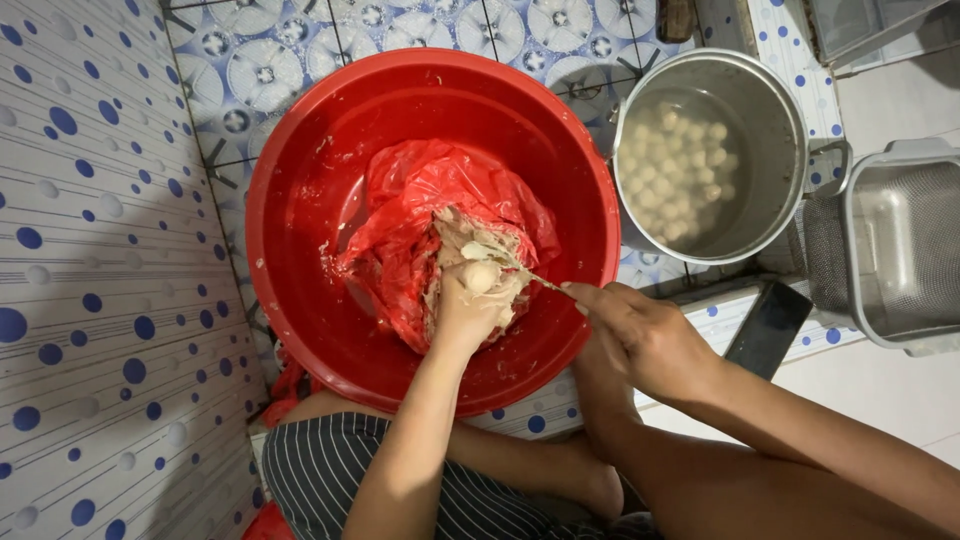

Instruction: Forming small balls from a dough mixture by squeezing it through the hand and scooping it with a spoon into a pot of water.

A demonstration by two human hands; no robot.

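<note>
Pale sticky paste [470, 255] is gripped in the closed left hand [470, 305] over a crumpled red plastic bag [420, 215] inside the round red plastic basin [300, 190]. A thin spoon [528, 274] is pinched by the right hand [645, 335]. At two o'clock, pale balls [675, 175] are seen soaking in a steel pot [775, 110].

Glossy red plastic basin [300, 180], crinkly shiny red plastic bag [410, 210], sticky rough paste on my left hand [475, 300], thin metal spoon [520, 270] in right hand [640, 335], dull steel pot [780, 130]

Bright, even light; soft shadows, sharp focus, edges slightly warped.
</note>
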